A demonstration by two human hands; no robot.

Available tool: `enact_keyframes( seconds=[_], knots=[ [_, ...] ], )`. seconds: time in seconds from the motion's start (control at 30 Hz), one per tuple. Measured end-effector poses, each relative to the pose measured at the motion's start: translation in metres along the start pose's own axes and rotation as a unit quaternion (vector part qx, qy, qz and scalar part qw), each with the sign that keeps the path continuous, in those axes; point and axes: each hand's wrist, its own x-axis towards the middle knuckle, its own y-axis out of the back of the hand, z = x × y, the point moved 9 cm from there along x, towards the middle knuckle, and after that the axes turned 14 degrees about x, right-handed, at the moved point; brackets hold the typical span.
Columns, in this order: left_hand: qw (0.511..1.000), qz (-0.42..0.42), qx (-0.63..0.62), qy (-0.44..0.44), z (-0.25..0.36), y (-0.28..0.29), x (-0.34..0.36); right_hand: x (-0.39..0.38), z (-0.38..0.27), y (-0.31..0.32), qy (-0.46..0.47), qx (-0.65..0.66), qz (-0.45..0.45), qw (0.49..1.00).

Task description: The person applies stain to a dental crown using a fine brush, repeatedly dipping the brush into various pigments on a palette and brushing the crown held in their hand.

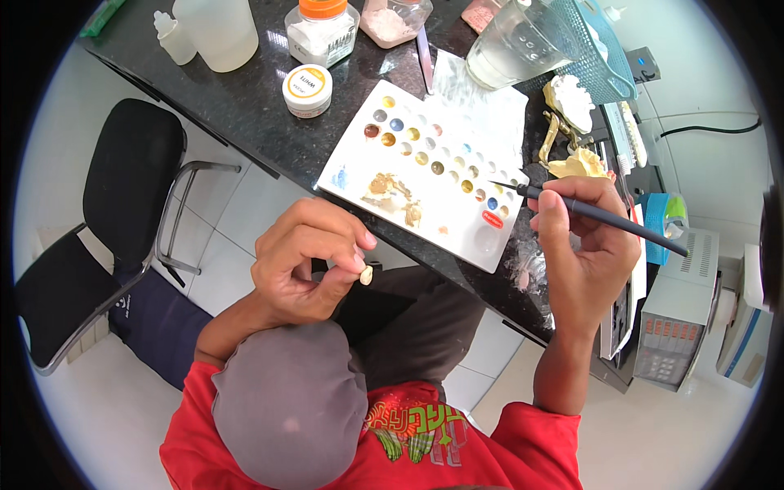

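My left hand (306, 260) is raised in front of the table edge, with thumb and fingers pinched on a small cream-coloured dental crown (367, 276). In my right hand (590, 249) is a thin dark-handled paintbrush (608, 216), gripped like a pen. Its fine tip hovers over or touches the right side of a white paint palette (467, 238); I cannot tell which. Rows of small round wells on the palette hold yellow, brown, blue and grey colours. Brown and ochre smears (390, 196) mark its flat mixing area.
A glass of liquid (523, 45) stands on white tissue (502, 110) behind the palette. A white-lidded jar (308, 90), an orange-lidded jar (322, 33) and a pink-powder jar (394, 20) are nearby. Dental casts (570, 102) lie at right, beside a blue basket (608, 57). A black chair (135, 171) is at left.
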Motion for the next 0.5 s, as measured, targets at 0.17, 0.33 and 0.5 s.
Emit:
enact_keyframes(
  seconds=[0.17, 0.33, 0.5],
  knots=[
    [1.000, 0.003, 0.002, -0.004, 0.000, 0.001, 0.000, -0.001, 0.001, -0.001, 0.000, -0.008, 0.000, 1.000],
    [1.000, 0.014, -0.003, -0.016, -0.002, 0.005, -0.002, -0.004, -0.002, 0.000, -0.041, -0.016, -0.001, 0.999],
    [0.999, 0.024, -0.025, 0.000, -0.004, 0.006, -0.001, -0.005, -0.017, 0.006, -0.018, -0.006, 0.015, 1.000]
  ],
)
